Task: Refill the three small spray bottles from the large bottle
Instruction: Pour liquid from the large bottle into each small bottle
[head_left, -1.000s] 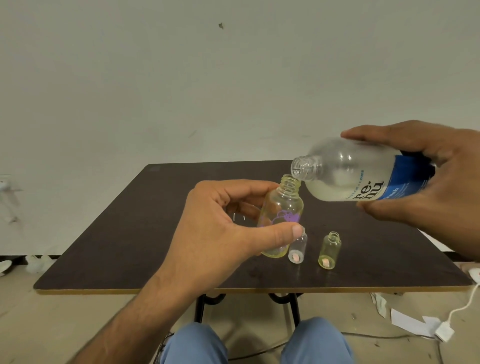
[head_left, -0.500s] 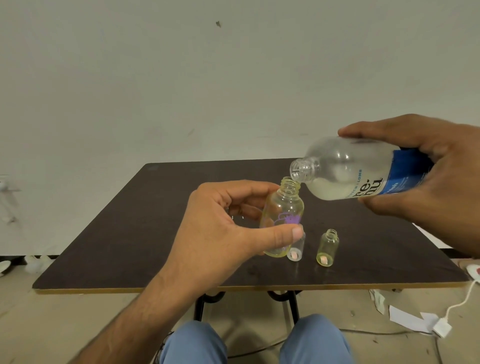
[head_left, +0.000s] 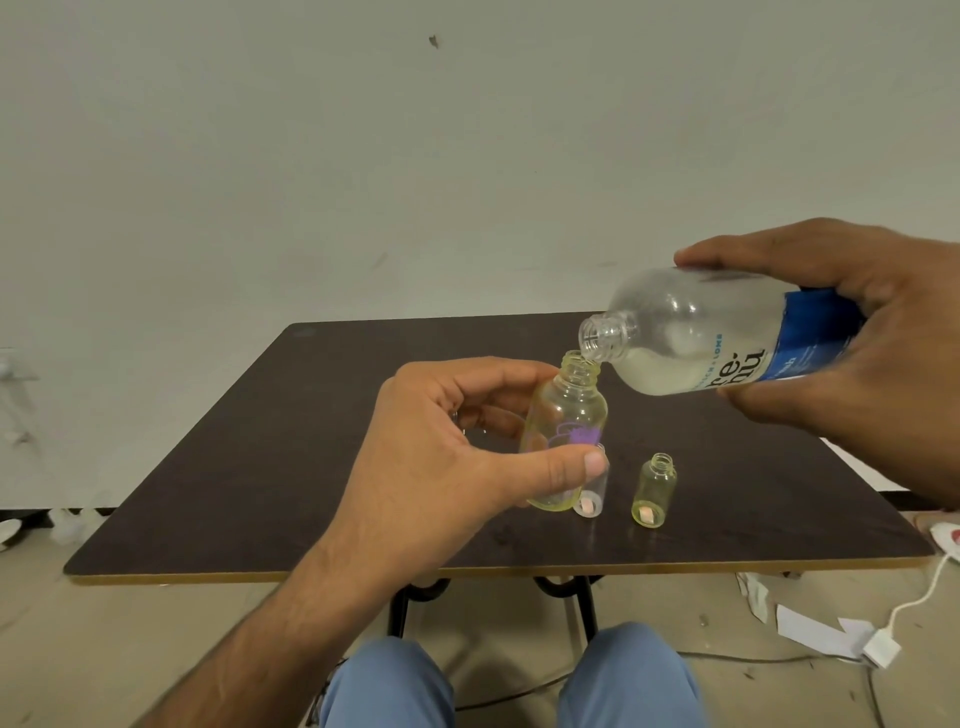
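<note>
pouring looks about to begin at the centre of the frame, where the left hand (head_left: 441, 457) wraps thumb and fingers around the first small bottle (head_left: 563, 431), a yellowish clear one with a purple mark, and holds it upright above the dark table (head_left: 260, 467). the right hand (head_left: 852, 358), at the right of the frame, grips the large bottle (head_left: 696, 340) by its blue-labelled body and tips it almost level, its open neck resting at or just over the mouth of the small bottle; whether the two rims touch cannot be told. cloudy liquid pools along the lower side of the large bottle and seems to reach toward its neck, but no stream is visible and the small bottle in hand shows little or no liquid inside. just below it in the frame, a clear small bottle (head_left: 592, 501) stands on the table, partly hidden behind the left thumb, and a second yellowish small bottle (head_left: 653, 491) stands a little to its right; both are uncapped and look empty apart from a pale tab at the bottom of each. judged from this, the task is at its early stage: caps are off, the first refill is only starting, and two further bottles wait untouched. no spray tops or caps are in view. a white cable and paper scraps lie on the floor at lower right.
</note>
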